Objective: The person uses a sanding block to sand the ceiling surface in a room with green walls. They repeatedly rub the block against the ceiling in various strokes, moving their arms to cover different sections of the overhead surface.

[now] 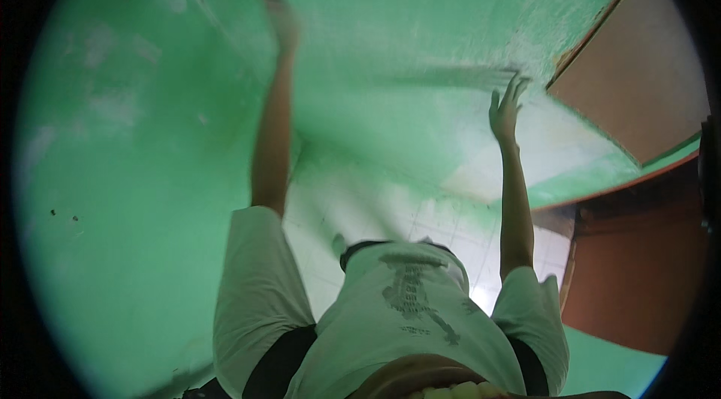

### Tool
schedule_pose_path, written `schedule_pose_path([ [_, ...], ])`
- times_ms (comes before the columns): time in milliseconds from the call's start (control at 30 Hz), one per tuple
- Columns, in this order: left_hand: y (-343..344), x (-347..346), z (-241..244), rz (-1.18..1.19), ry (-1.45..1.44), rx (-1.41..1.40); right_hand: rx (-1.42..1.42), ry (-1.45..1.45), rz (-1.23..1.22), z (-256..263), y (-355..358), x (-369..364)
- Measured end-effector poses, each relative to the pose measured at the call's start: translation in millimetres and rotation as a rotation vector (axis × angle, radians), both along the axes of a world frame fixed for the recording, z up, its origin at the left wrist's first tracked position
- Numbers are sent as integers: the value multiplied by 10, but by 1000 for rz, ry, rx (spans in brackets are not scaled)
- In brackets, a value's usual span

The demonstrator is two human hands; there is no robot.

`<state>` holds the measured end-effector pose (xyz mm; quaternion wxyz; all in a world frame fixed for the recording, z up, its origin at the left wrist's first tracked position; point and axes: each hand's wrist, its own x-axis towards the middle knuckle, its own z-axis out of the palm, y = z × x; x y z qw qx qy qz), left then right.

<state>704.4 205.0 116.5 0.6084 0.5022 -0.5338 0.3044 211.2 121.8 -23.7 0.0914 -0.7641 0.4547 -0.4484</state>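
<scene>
My left hand (277, 13) is raised high in front of the green painted wall (383, 10), near its inner corner. Motion blurs it, so its fingers and any contact with the wall are unclear. My right hand (506, 112) reaches up lower on the same wall, fingers spread and nothing in them. A dark shadow on the paint meets its fingertips; whether they touch the surface is hard to tell. Around this hand the paint looks worn and whitish.
A flat brown panel (636, 67) with a chipped edge is set in the wall at upper right. Below it stands a reddish-brown door (636, 264). White tiles (315, 224) cover the floor below. Another green wall (112, 185) rises close on the left, patchy and marked.
</scene>
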Motion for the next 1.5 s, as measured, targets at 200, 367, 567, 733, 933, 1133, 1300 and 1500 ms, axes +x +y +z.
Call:
schedule_pose_path([
  [200, -1192, -2678, -93, 174, 68, 277, 89, 78, 136, 48, 88, -236],
  [367, -1298, -3610, -279, 454, -335, 485, 117, 246, 296, -27, -144, -934],
  [567, -1387, -2123, 532, 87, 224, 177, 192, 187, 478, 197, -282, -1317],
  [733, -1575, -2305, 17, 309, 126, 233, 184, 66, 479, 132, -79, -1014],
  [933, -1304, -3783, -805, 97, -15, 495, 157, 120, 460, -6, -69, -1204],
  [1133, -1360, -3115, -285, 210, 179, 339, 189, -152, 311, 127, 129, -1116],
  [1300, -1321, -2197, 219, 155, 601, 147, 200, -166, 244, 461, 357, -715],
  [1500, -1355, -2672, -635, 275, 522, 188, 337, -331, 207, -135, 565, -123],
])
